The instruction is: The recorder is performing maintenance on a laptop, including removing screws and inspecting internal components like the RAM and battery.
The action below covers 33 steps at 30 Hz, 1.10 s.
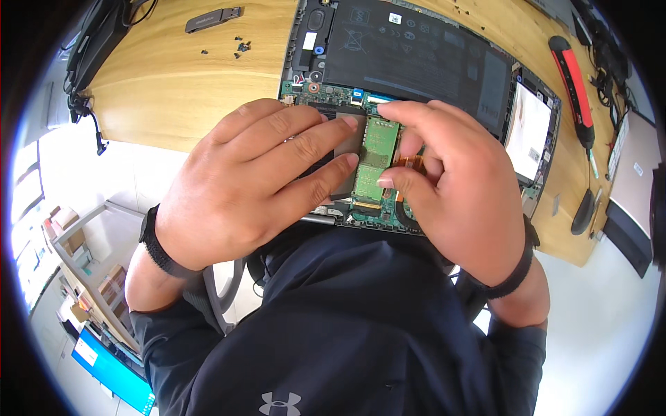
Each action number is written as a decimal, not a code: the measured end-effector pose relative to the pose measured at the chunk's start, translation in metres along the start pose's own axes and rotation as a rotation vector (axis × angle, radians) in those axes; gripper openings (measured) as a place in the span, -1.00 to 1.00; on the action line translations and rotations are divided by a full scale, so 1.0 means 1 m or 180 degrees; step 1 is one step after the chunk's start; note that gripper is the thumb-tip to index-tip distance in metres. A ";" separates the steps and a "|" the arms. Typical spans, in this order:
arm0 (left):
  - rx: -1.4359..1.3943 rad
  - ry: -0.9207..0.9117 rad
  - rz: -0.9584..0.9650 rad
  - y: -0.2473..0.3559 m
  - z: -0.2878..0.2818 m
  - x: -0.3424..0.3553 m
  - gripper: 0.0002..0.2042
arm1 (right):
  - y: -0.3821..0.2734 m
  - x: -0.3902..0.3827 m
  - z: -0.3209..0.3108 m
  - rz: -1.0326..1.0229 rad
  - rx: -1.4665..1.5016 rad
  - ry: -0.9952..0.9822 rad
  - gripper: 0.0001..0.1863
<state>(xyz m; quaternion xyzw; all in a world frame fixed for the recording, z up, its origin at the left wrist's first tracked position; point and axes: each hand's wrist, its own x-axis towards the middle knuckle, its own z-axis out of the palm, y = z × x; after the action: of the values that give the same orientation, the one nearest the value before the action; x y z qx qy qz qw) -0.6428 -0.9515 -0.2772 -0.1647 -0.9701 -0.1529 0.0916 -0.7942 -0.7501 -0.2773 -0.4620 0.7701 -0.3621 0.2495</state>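
Note:
An opened laptop (pixel 416 62) lies bottom-up on the wooden desk (pixel 180 83), its black battery and green circuit board exposed. A small green memory module (pixel 374 163) sits in its slot near the laptop's front edge. My left hand (pixel 250 187) rests over the board, with its fingertips on the dark cover beside the module's left edge. My right hand (pixel 451 187) pinches the module's right edge between thumb and forefinger. Both wrists wear black bands.
A red and black screwdriver (pixel 576 83) lies at the desk's right. Several small screws (pixel 239 47) and a dark flat tool (pixel 211 19) lie at the back left. Cables hang at the far left, and shelving stands on the floor below.

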 end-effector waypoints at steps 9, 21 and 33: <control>-0.0137 -0.0003 -0.0061 0.002 -0.001 0.000 -0.61 | -0.007 0.004 -0.003 0.0257 -0.0265 0.0048 -0.65; -0.0293 -0.0115 -0.0059 0.005 -0.004 0.004 -0.59 | -0.003 0.031 -0.006 0.0139 -0.0782 -0.0320 -0.63; -0.0504 -0.0164 -0.0198 0.010 -0.008 -0.001 -0.58 | -0.017 0.022 -0.043 0.0614 -0.0709 -0.0619 -0.60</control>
<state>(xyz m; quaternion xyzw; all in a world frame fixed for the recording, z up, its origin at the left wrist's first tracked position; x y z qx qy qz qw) -0.6378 -0.9454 -0.2671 -0.1451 -0.9617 -0.2275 0.0485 -0.8262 -0.7609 -0.2384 -0.4436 0.8185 -0.2026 0.3037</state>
